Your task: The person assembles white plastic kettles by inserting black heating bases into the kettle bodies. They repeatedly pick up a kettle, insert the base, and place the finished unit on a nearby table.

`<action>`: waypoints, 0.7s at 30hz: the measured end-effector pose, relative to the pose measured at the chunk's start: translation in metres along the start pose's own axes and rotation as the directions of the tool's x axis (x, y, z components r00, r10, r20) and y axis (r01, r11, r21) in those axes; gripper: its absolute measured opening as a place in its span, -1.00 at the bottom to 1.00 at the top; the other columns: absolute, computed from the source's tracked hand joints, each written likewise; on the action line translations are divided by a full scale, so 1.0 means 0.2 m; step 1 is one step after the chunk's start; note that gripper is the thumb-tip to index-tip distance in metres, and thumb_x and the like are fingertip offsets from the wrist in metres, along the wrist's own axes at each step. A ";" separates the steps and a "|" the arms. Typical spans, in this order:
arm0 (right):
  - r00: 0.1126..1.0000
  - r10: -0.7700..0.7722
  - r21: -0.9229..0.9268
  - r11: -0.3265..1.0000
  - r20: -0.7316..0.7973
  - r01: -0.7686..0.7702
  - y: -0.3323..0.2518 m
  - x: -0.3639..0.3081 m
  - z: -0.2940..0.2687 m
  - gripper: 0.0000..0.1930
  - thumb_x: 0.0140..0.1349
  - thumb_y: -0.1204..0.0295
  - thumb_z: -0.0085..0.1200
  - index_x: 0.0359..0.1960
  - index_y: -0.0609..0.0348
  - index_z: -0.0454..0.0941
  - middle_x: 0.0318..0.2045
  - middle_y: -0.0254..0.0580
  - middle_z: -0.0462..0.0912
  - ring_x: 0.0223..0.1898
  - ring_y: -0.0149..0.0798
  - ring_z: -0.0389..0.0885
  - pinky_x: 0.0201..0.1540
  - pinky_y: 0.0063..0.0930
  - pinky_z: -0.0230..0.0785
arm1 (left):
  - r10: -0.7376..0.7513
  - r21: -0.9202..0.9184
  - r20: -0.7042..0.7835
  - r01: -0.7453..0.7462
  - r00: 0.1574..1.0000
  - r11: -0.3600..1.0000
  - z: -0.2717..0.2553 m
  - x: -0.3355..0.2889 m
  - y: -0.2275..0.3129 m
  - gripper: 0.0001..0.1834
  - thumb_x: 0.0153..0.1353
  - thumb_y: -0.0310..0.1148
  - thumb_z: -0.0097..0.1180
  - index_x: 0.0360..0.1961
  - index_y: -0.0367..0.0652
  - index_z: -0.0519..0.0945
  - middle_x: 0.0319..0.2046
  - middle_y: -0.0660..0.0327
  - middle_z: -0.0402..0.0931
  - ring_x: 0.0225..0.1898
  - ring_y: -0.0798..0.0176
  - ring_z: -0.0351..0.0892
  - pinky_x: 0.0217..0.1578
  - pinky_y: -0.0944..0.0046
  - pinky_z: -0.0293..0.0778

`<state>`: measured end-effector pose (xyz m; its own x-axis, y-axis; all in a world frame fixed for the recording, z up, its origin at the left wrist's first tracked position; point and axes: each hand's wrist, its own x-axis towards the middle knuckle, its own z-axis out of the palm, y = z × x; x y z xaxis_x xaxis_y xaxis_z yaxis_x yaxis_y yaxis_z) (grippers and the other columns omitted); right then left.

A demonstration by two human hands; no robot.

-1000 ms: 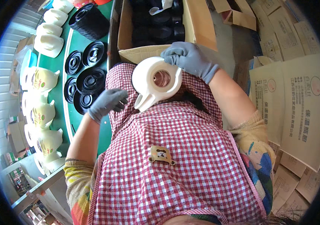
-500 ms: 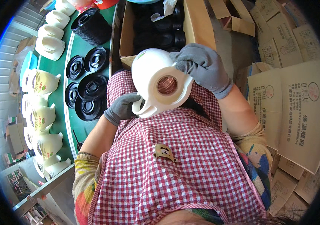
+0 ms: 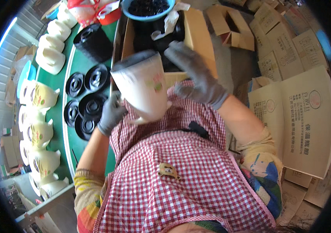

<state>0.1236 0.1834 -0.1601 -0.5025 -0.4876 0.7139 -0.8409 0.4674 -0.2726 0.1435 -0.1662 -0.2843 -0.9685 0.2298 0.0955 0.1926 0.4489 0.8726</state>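
Note:
Over my lap hangs a white vacuum jug (image 3: 144,91), slightly blurred, its spout end downward and its dark bottom end (image 3: 136,60) facing up and away. My gloved left hand (image 3: 113,113) is closed at the jug's handle side, low on the left; the handle itself is mostly hidden. To the right, my gloved right hand (image 3: 198,79) is open, fingers stretched out and apart from the jug. Several black round plastic parts (image 3: 94,104) lie on the green table (image 3: 66,105) just left of my left hand.
Behind them stands a stack of black rings (image 3: 93,42). Cream jug bodies (image 3: 41,132) and white ones (image 3: 51,60) line the table's left. Ahead, a blue basin (image 3: 150,16) of small black parts sits by an open carton (image 3: 199,42). Flattened and stacked cartons (image 3: 314,120) fill the right.
The jug has turned from its open mouth facing me to its dark bottom end facing up. My right hand has let go of it and opened; my left hand has shifted slightly left.

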 end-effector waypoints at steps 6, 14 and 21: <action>0.859 -0.032 0.198 0.977 0.511 -0.082 0.20 -0.20 0.30 -0.22 0.26 -0.24 -0.19 0.38 -0.01 0.19 0.35 0.02 0.22 0.36 0.11 0.16 0.38 0.00 -0.06 | -0.192 0.258 0.445 0.081 0.874 0.963 0.11 -0.09 0.39 -0.58 0.13 -0.26 0.27 -0.04 -0.25 0.53 -0.14 -0.04 0.58 -0.06 0.12 0.62 -0.05 0.18 0.50; 0.796 -0.447 0.427 0.864 0.409 0.265 0.43 0.14 0.37 -0.30 0.31 -0.19 -0.28 0.34 -0.02 0.27 0.38 0.08 0.15 0.40 0.17 0.06 0.36 0.15 -0.10 | -0.274 -0.306 0.755 0.689 0.596 0.657 0.15 0.85 0.33 -0.57 0.31 -0.36 -0.03 0.19 -0.19 0.43 0.13 0.15 0.46 0.13 0.15 0.46 0.18 0.25 0.40; 0.700 -0.391 0.448 0.887 0.598 0.112 0.23 0.25 0.39 -0.30 0.16 -0.10 -0.10 0.31 -0.08 0.31 0.33 0.06 0.23 0.35 0.13 0.13 0.32 0.26 -0.24 | 0.272 -0.186 0.769 -0.205 0.579 0.961 0.38 0.99 -0.02 -0.69 0.22 -0.43 0.10 -0.01 -0.27 0.50 0.09 0.07 0.48 0.09 0.18 0.47 0.13 0.21 0.40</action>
<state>0.0435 0.1228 -0.1872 -0.1434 -0.9648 0.2205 -0.8919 0.0294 -0.4513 -0.0365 -0.0566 -0.3056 -0.3868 0.9190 -0.0759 0.3539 0.2240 0.9080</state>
